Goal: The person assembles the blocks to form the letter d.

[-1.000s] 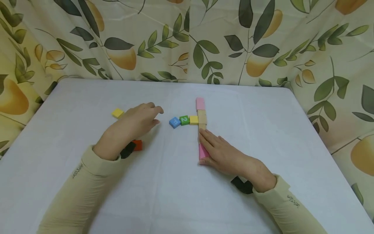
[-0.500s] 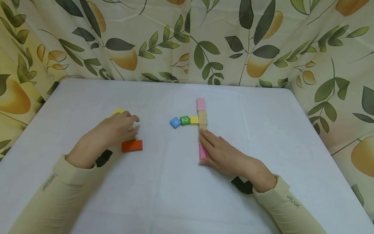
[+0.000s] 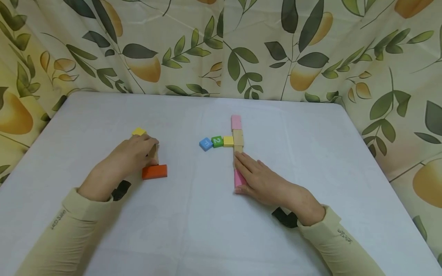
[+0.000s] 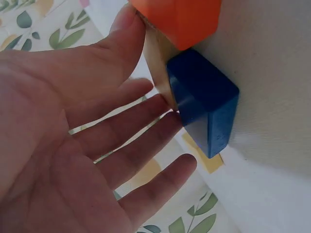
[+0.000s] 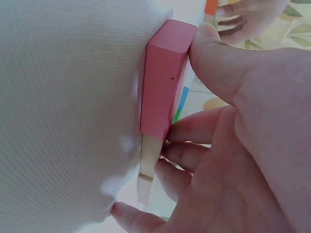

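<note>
My left hand [image 3: 126,159] reaches over a small group of blocks at the left. In the left wrist view its thumb and fingertips pinch the ends of a plain wooden block [image 4: 160,58], between an orange-red block [image 3: 154,171] and a dark blue block [image 4: 204,102], which the hand covers in the head view. A yellow block [image 3: 139,131] lies just beyond. My right hand [image 3: 264,180] rests with extended fingers on a straight row of blocks. Its thumb touches the near end of a pink block [image 5: 167,80]; wooden blocks [image 3: 238,137] follow, then another pink block [image 3: 236,122] at the far end.
Branching left from the row are a yellow cube [image 3: 228,141], a green block [image 3: 217,142] marked 2 and a turned blue block [image 3: 206,144]. White cloth covers the table [image 3: 200,222]. A leaf-patterned curtain [image 3: 193,73] hangs along the back and sides.
My left hand has moved left and back from the middle to the loose blocks, and its fingers have closed on the wooden block. My right hand stays in place on the row.
</note>
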Motion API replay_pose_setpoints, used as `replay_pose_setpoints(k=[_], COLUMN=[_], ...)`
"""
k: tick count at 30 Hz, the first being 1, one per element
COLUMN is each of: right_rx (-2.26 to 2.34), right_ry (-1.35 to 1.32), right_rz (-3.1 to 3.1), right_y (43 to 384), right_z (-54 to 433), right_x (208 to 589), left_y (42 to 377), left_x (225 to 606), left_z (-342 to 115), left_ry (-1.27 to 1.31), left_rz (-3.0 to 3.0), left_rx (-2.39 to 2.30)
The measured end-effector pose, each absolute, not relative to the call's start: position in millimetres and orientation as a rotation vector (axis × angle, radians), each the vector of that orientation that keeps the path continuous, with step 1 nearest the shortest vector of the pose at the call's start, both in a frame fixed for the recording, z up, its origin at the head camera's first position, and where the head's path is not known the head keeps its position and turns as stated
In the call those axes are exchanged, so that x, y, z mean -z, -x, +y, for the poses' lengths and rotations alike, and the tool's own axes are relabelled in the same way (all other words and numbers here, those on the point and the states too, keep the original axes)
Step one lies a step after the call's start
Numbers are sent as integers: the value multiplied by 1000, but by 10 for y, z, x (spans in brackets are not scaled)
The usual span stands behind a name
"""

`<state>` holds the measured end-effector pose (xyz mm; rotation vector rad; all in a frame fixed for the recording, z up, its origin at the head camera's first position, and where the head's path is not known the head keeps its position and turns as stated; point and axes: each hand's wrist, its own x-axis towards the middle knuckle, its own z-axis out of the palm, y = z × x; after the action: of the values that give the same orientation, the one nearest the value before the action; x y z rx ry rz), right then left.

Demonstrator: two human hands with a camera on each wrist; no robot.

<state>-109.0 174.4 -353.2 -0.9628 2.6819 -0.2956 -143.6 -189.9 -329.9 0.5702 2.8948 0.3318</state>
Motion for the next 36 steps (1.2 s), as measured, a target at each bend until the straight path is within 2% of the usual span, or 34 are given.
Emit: replay_pose_setpoints(k=[4, 15, 26, 36], right_rx=[299, 316, 313, 304], right_ry=[949, 937, 916, 911], right_rz=[2676, 2668, 2657, 2652], right_y=[1090, 1091, 1098, 1096], right_z=[1741, 1742, 1738, 1735], right_x=[3522, 3514, 3526, 3513], left_y=[1431, 1471, 1519, 1642], left_x=[3314, 3297, 3371, 3346], left_z=[-1893, -1793, -1658, -1497], left_ry=[-498, -561, -878, -662], left_rz=[2841, 2704, 2947, 2747], left_rx=[-373, -393, -308, -469])
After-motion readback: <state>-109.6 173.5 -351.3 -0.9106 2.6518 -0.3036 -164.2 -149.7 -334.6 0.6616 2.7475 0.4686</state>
